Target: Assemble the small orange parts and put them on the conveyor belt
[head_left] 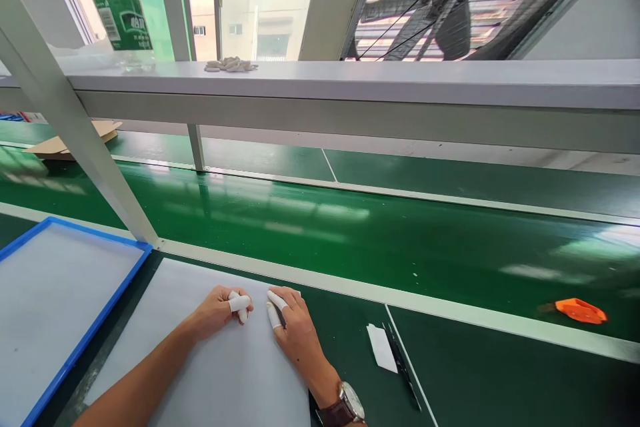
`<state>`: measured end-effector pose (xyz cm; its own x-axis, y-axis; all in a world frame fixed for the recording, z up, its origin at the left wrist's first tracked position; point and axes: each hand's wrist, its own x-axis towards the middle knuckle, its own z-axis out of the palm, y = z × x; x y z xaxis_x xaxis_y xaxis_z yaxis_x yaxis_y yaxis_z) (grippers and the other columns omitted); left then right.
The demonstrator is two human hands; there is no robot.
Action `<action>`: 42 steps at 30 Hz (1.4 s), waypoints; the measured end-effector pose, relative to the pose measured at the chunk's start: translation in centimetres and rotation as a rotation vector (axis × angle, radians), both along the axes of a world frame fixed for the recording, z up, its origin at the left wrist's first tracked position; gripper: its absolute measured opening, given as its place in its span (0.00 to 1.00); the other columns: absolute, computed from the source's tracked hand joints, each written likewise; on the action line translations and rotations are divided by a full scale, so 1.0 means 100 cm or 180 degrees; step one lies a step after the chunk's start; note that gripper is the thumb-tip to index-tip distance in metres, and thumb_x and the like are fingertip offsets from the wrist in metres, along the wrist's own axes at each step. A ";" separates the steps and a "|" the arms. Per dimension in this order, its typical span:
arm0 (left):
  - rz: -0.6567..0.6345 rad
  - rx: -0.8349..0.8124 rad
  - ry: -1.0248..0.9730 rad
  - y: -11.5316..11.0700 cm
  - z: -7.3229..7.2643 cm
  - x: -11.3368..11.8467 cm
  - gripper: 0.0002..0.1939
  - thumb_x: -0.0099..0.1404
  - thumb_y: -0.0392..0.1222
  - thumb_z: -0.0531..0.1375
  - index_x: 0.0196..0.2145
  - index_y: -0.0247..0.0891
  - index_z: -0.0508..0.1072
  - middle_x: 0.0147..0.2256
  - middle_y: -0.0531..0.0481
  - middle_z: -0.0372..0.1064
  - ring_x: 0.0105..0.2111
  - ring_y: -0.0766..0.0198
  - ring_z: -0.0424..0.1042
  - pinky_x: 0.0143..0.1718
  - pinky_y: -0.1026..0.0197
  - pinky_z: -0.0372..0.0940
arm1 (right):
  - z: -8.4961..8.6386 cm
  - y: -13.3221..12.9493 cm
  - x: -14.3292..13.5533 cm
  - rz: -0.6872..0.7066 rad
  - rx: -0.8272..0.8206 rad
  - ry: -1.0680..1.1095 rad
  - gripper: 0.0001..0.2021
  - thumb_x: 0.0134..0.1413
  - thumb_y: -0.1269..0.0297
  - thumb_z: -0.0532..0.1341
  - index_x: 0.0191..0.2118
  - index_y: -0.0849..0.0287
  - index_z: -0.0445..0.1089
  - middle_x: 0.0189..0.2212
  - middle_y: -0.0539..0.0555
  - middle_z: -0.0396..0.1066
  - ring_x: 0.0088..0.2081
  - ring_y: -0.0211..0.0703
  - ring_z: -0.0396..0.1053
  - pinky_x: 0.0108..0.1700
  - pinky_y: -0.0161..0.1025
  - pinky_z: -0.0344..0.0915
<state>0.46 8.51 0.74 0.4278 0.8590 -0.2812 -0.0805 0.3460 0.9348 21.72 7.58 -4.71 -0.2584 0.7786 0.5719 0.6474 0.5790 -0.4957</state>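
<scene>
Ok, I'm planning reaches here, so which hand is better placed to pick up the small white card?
Probably the right hand: it is at the right edge of the white sheet, nearer the small white card, while the left hand is farther left.

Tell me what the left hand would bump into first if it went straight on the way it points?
Probably the right hand, whose white-covered fingers lie across a small gap over the white sheet. The left hand is curled and depth is unclear, so it might pass just beyond them.
</scene>
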 end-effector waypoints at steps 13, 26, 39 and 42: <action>-0.0063 0.0392 0.0629 -0.004 0.002 0.002 0.14 0.61 0.45 0.63 0.22 0.35 0.78 0.30 0.50 0.72 0.32 0.63 0.69 0.36 0.62 0.60 | -0.018 0.002 0.005 -0.0272 0.0209 -0.0493 0.17 0.63 0.69 0.56 0.56 0.59 0.70 0.54 0.59 0.73 0.56 0.56 0.69 0.55 0.55 0.66; -0.0275 0.0666 0.0909 -0.007 -0.003 0.001 0.17 0.65 0.44 0.61 0.21 0.34 0.78 0.36 0.49 0.72 0.31 0.67 0.70 0.34 0.65 0.62 | -0.008 0.002 0.004 -0.0275 0.0101 -0.0408 0.12 0.65 0.67 0.55 0.51 0.59 0.70 0.49 0.59 0.74 0.52 0.55 0.70 0.51 0.53 0.65; -0.0317 0.0586 0.0801 -0.006 -0.007 0.001 0.16 0.64 0.43 0.60 0.21 0.35 0.77 0.37 0.50 0.73 0.30 0.67 0.71 0.32 0.66 0.63 | -0.019 0.003 0.007 -0.0263 0.0068 -0.0467 0.12 0.64 0.67 0.55 0.51 0.58 0.69 0.50 0.59 0.73 0.53 0.55 0.68 0.52 0.52 0.63; -0.0294 0.0701 0.0834 -0.007 -0.014 0.002 0.15 0.64 0.43 0.59 0.22 0.35 0.76 0.36 0.50 0.73 0.29 0.68 0.71 0.31 0.66 0.64 | -0.020 0.003 0.007 -0.0265 0.0048 -0.0444 0.12 0.64 0.67 0.55 0.51 0.57 0.69 0.50 0.59 0.73 0.53 0.55 0.68 0.52 0.52 0.64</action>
